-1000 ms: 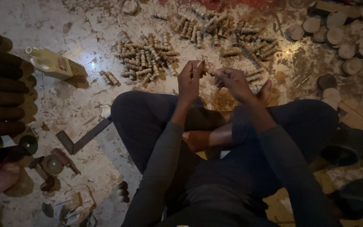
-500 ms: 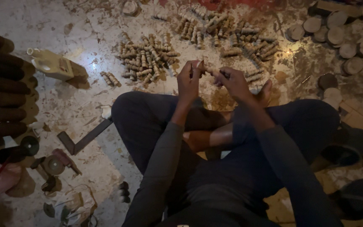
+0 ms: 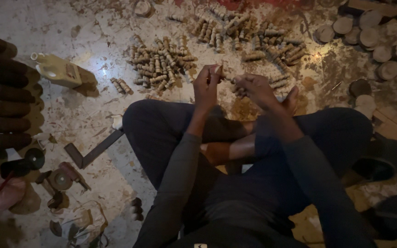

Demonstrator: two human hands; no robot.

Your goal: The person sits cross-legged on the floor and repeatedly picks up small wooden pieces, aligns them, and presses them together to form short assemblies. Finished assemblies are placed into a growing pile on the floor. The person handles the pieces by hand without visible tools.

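Observation:
I sit cross-legged on a stained floor. My left hand (image 3: 206,86) and my right hand (image 3: 255,88) are raised together above my knees, both closed around a small turned wooden piece (image 3: 226,78) held between them. Just beyond my hands lies a pile of similar small turned wooden pieces (image 3: 161,64), and a second spread of them (image 3: 253,34) lies farther back. How exactly each finger grips the piece is hard to make out in the dim light.
Long dark wooden cylinders (image 3: 3,108) are stacked at the left edge. A pale yellow bottle (image 3: 60,71) lies near them. Round wooden discs (image 3: 368,36) sit at the upper right. A metal square (image 3: 93,150) and small tools (image 3: 60,179) lie by my left knee.
Both hands stay together over the same spot, with only small shifts of the fingers on the wooden piece.

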